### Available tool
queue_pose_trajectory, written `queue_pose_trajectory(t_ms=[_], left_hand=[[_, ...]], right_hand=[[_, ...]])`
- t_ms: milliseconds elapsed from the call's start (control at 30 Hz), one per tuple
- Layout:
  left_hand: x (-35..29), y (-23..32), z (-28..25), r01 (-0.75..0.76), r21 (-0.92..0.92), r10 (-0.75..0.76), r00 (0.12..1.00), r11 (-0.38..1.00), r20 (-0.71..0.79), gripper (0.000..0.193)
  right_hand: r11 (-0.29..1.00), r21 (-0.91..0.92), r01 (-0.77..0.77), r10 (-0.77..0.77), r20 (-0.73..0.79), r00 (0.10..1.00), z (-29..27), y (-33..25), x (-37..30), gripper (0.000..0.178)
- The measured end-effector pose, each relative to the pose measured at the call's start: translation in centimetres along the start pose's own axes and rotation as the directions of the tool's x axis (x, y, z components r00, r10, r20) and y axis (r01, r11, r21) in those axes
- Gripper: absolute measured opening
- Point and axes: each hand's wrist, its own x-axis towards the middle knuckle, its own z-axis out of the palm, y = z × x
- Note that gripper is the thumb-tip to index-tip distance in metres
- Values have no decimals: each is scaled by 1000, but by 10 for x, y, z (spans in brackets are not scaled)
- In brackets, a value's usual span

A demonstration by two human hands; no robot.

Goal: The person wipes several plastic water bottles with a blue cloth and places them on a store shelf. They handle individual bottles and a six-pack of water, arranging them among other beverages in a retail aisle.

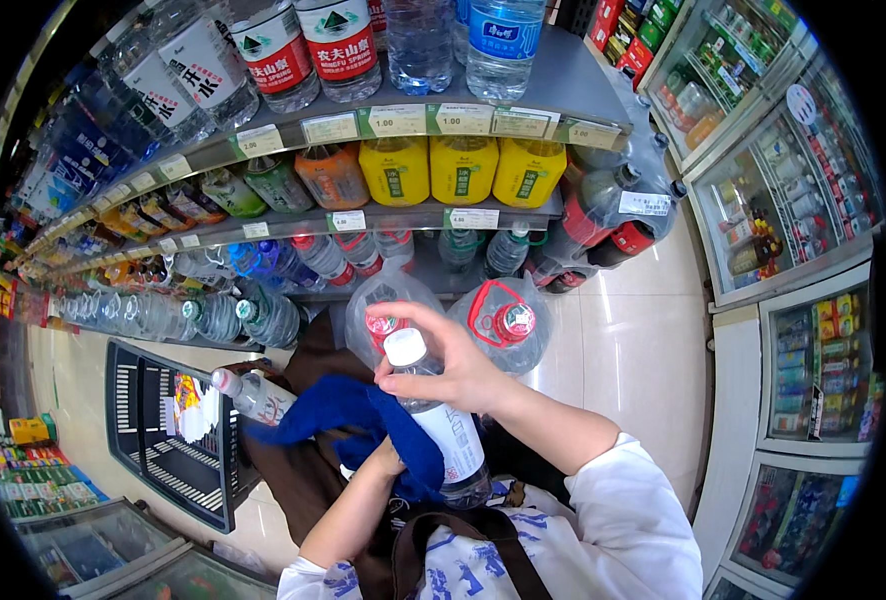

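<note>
A clear water bottle (450, 440) with a white cap and white label is tilted in front of my chest. My right hand (453, 360) is closed around its upper part, just below the cap. Against the bottle's side lies a blue cloth (338, 408), with my left hand (388, 458) closed in it; the cloth hides most of those fingers. A second clear bottle (261, 396) with a pale cap lies tilted left of the cloth; what supports it is hidden. Beyond my right hand stand two large water jugs, one with a red handle (503, 320), the other partly covered (363, 300).
A black shopping basket (173, 430) is on the tiled floor (613, 350) at the left. Ahead, a shelf (403, 122) holds water bottles above yellow drink bottles (463, 170). Wrapped cola bottles (613, 220) stand at its right end. Glass-door coolers (763, 190) line the right side.
</note>
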Motion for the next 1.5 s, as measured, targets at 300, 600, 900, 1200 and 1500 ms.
queue_pose_trajectory(t_ms=[300,600,900,1200,1500], left_hand=[[-34,28,52,-321,634,444,895,703,-39,54],[-52,24,73,-351,712,552,832,609,-61,54],[-71,40,56,-336,751,622,773,568,-125,54],[-46,47,55,-360,741,645,754,566,-126,53],[-42,41,60,-365,708,632,761,604,-147,53]], right_hand=[[659,750,-60,309,-198,930,-42,39,30,38],[-31,999,-11,194,17,981,-32,112,34,34],[667,625,405,-185,-388,903,-58,21,28,58],[974,-79,211,-223,-458,860,-22,-38,17,49],[713,695,97,-102,-34,994,10,-6,30,77]])
